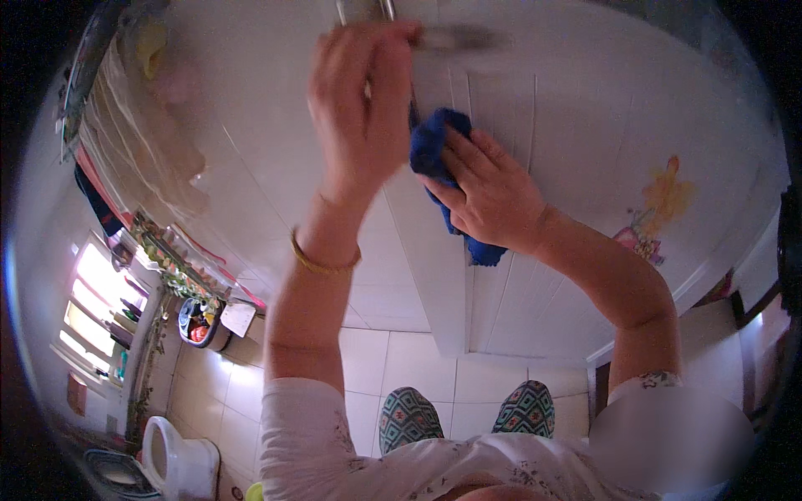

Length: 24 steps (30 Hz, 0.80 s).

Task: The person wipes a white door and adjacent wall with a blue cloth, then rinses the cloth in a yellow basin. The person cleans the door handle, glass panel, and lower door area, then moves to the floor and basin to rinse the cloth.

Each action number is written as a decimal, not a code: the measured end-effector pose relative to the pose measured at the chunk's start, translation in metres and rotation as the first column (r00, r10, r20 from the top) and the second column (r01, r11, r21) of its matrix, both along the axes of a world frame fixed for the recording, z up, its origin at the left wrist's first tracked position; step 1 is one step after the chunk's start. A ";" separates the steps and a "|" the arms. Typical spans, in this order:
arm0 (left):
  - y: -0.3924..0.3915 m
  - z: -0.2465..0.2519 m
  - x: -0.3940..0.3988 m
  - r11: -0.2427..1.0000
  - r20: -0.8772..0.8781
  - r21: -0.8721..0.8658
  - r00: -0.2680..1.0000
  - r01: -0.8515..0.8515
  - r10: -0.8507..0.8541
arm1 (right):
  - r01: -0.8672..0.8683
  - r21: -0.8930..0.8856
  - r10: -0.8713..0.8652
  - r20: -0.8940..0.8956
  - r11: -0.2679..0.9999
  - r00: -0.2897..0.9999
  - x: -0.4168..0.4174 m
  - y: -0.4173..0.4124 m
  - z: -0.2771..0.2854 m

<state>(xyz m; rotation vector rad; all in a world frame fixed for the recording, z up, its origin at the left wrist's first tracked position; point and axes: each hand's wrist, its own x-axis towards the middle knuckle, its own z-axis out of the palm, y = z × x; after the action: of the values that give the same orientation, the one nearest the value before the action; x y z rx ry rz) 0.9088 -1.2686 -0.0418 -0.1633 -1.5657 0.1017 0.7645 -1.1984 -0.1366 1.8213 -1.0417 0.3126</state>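
Note:
My right hand (pixel 492 194) presses a blue cloth (pixel 442 144) against a white panelled door (pixel 564 125). The cloth is bunched under the fingers, and its lower end hangs below my palm. Higher up and to the left, my left hand (pixel 360 100) is curled at the door's edge, blurred by motion. From its fingertips a grey bar (pixel 467 37) extends right, apparently the door's lever handle, too smeared for detail. Shiny metal (pixel 366 9) shows just above the left knuckles. How far the fingers wrap around the bar is hidden.
A yellow flower decal (pixel 667 188) is on the door's right part. Left are a pale curtain (pixel 138 138), a vine-wrapped rail (pixel 182 257), a bin-like container (pixel 203 325), a bright window (pixel 97 307) and a white toilet (pixel 182 457). My patterned slippers (pixel 410 416) stand on floor tiles (pixel 416 363).

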 end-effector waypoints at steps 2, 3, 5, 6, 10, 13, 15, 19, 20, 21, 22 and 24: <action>-0.006 -0.005 0.002 0.998 0.036 -0.012 0.997 0.069 -0.069 | -0.021 0.096 0.024 -0.028 0.995 0.999 -0.007 0.001 -0.041; -0.006 -0.017 0.004 0.996 0.071 -0.016 0.994 0.084 -0.083 | -0.034 0.145 0.041 -0.048 0.989 0.998 -0.012 0.004 -0.066; -0.012 -0.018 0.008 0.994 0.138 -0.038 0.986 0.100 -0.094 | -0.076 0.082 0.073 0.031 0.994 0.997 -0.015 0.004 -0.059; -0.015 -0.009 0.009 0.991 0.169 -0.047 0.979 0.124 -0.115 | -0.091 -0.027 0.094 0.119 0.995 0.989 -0.016 0.002 -0.042; -0.017 -0.003 0.023 0.996 0.289 -0.016 0.954 0.088 -0.080 | 0.034 -0.407 0.043 0.178 0.913 0.983 0.001 -0.008 0.030; -0.017 -0.006 0.025 0.997 0.327 0.047 0.942 0.066 -0.078 | -0.050 -0.235 0.090 0.166 0.971 0.982 0.018 -0.011 0.000; -0.008 -0.007 0.020 0.990 0.312 0.126 0.945 0.060 -0.097 | -0.097 -0.079 0.107 0.137 0.992 0.985 0.022 -0.019 -0.035; -0.010 -0.009 0.007 0.998 0.160 -0.019 0.986 -0.055 0.057 | -0.061 -0.038 0.063 0.043 0.997 0.997 0.043 -0.043 -0.049; -0.009 -0.011 0.007 0.999 0.144 -0.023 0.989 -0.033 0.036 | -0.020 -0.081 0.019 -0.006 0.997 1.000 0.047 -0.049 -0.048; -0.011 -0.012 0.006 0.997 0.107 -0.046 0.992 -0.064 0.069 | -0.015 -0.109 0.013 -0.011 0.994 1.000 0.050 -0.051 -0.047; -0.013 -0.014 0.003 0.993 0.068 -0.067 0.993 -0.095 0.100 | -0.009 -0.138 0.007 -0.018 0.990 1.000 0.051 -0.052 -0.045; -0.013 -0.016 -0.005 0.985 -0.005 -0.082 0.988 -0.153 0.153 | -0.026 -0.138 0.019 -0.049 0.990 0.999 0.043 -0.040 -0.042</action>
<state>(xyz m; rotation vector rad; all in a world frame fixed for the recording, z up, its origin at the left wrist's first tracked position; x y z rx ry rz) 0.9037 -1.2812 -0.0578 -0.1071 -1.5751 0.2865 0.8072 -1.2380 -0.1787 1.7083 -0.9434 0.3453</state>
